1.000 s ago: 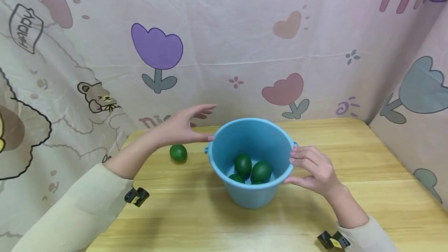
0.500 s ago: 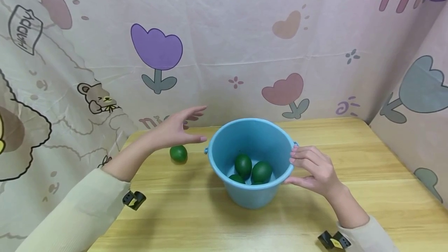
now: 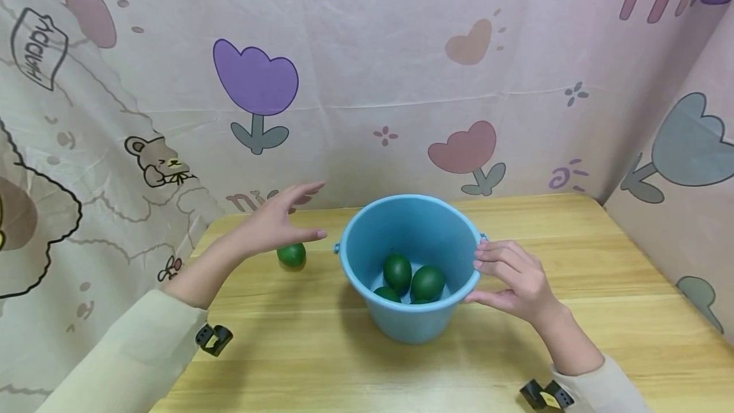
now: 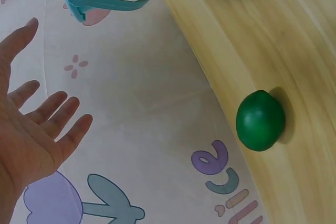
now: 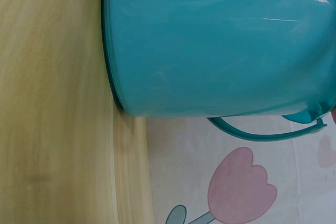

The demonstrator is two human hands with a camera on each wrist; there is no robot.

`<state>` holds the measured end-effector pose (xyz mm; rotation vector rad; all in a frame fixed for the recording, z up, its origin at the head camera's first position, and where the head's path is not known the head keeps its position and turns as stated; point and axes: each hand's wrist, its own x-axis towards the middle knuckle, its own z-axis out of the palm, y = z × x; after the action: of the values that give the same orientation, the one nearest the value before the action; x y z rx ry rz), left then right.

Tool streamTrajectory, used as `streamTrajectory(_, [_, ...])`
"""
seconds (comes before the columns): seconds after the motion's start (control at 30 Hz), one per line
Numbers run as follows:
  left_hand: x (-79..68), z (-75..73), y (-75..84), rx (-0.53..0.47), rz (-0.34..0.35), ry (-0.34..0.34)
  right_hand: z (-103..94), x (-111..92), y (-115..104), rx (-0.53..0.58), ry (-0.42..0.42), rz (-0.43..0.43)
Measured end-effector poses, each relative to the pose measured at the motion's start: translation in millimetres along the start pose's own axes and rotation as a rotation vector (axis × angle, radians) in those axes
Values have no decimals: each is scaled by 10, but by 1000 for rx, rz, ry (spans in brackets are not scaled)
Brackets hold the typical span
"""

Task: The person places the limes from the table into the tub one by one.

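Observation:
A light-blue bucket (image 3: 410, 327) stands upright on the wooden table, with several smooth green lime-like fruits (image 3: 427, 283) at its bottom. My right hand (image 3: 518, 279) holds the bucket's right rim, fingertips at the edge and thumb lower on the outer side. In the right wrist view the bucket wall (image 5: 220, 51) fills most of the picture and hides nearly all of that hand. My left hand (image 3: 272, 225) is in the air left of the bucket, fingers spread and nothing in it. Below it, another green fruit (image 4: 261, 120) lies on the table, partly covered by the hand in the head view.
A printed cloth (image 3: 355, 50) hangs behind the table and along both sides. The wooden table (image 3: 321, 362) ends at the back against this cloth. The bucket's handle (image 4: 113, 1) hangs down on its far side.
My left hand has moved left and slightly down, away from the bucket's rim and over the loose green fruit. The right hand and the bucket have stayed in place.

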<state>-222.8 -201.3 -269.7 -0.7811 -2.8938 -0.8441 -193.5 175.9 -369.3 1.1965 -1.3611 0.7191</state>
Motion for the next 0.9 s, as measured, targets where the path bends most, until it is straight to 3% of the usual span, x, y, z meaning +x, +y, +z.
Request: streamTrajectory(0.9, [-100, 106, -338, -100, -77, 77, 12, 40, -2, 12, 9, -8])
